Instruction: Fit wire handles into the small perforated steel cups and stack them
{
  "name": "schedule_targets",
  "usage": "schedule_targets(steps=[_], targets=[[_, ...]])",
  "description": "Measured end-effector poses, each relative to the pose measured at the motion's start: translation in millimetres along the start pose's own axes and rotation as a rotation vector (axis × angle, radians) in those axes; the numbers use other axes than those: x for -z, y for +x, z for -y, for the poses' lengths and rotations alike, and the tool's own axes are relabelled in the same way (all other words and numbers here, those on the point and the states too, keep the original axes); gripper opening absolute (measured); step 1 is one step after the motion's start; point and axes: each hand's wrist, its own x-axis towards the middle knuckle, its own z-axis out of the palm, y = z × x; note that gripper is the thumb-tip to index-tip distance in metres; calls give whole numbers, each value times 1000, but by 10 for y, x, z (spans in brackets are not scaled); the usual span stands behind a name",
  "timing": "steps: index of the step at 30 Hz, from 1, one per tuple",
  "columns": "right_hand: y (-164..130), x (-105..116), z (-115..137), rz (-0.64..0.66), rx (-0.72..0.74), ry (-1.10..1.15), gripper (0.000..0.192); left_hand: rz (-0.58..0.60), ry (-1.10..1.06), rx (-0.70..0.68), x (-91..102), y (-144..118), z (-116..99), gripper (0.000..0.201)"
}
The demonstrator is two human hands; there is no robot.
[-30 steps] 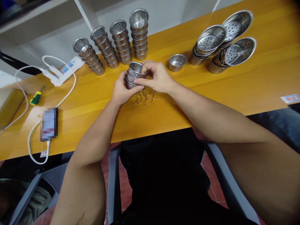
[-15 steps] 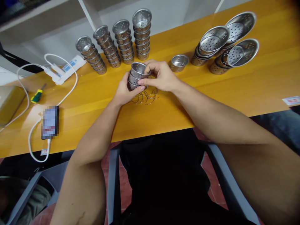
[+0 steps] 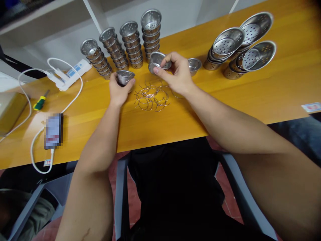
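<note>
The left hand (image 3: 119, 89) grips a small perforated steel cup (image 3: 125, 77) from the side, fingers wrapped round its wall, close to the bench (image 3: 100, 110) near the front of the cup stacks (image 3: 130, 45) that stand along the far edge. The right hand (image 3: 179, 75) holds a second cup (image 3: 156, 62) just above the bench, thumb and forefinger pinching its rim, the other fingers curled behind it. The two cups are apart, one in each hand. Between the hands, toward the near edge, lies a loose tangle of wire rings (image 3: 150, 97). A single cup (image 3: 194, 64) sits just beyond the right hand, and piles of wider strainer bowls (image 3: 238, 47) lean at the far right corner.

The step in hand looks like separating nested cups, each now free. Any following move would call for a firm side grip, since the thin walls are slippery, and for keeping clear of the rings so they do not snag.
</note>
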Motion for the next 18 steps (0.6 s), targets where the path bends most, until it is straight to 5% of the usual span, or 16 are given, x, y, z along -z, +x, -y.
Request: schedule_targets(steps=[3,6,14,18], targets=[[-14,-4,-39,26,14,-25,74,-142,12,53,150,127,330,120],[-41,-23,-57,57,36,-33,77,-156,59,77,216,143,430,116],[-13,-74,-218,62,89,-3,85,-172,128,297,172,62,-63,106],[-4,-87,-226,60,106,-7,93,-230,172,178,247,106,-68,113]])
